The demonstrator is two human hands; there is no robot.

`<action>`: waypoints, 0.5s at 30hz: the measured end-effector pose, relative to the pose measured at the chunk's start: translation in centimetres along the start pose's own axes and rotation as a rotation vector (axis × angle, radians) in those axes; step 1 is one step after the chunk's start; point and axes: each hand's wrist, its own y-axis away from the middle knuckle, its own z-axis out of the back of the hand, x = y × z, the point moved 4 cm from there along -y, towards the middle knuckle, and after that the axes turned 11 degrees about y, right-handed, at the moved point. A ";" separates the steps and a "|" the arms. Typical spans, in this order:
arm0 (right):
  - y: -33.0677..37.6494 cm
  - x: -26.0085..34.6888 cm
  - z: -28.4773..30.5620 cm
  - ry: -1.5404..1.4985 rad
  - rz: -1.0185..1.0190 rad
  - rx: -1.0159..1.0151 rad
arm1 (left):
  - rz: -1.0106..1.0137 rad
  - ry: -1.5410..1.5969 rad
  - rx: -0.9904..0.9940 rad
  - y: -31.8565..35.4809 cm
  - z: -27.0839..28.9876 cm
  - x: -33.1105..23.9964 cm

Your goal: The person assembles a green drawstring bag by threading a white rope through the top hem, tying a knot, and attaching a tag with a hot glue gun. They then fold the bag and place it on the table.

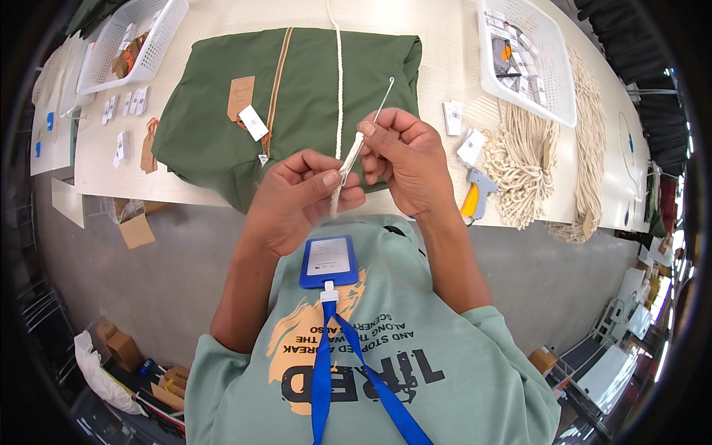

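Note:
A thin metal hook tool with a pale wrapped middle is held between my hands, its hooked end pointing up and away. Closed around the wrapped part, my right hand pinches it between thumb and fingers. My left hand pinches the lower part, where a small wire loop meets a white braided cord. Whether the cord passes through the loop is hard to see. The cord runs down over a dark green fabric bag and hangs below my left fingers. On the bag are a brown zip, a brown tag and a white label.
White plastic baskets holding labels stand at both far sides. At right lie a tagging gun, a bundle of cream cords and a longer bundle. Brown tags and small white labels lie left of the bag.

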 end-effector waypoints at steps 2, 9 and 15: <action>-0.1 0.0 0.0 0.001 -0.005 0.004 | -0.001 -0.003 -0.002 -0.1 0.0 0.0; -0.1 0.2 0.1 0.017 0.020 -0.041 | 0.008 -0.007 -0.031 -0.3 0.2 0.1; -0.1 0.4 0.3 0.031 0.046 -0.078 | 0.011 -0.021 -0.047 -0.5 0.4 0.1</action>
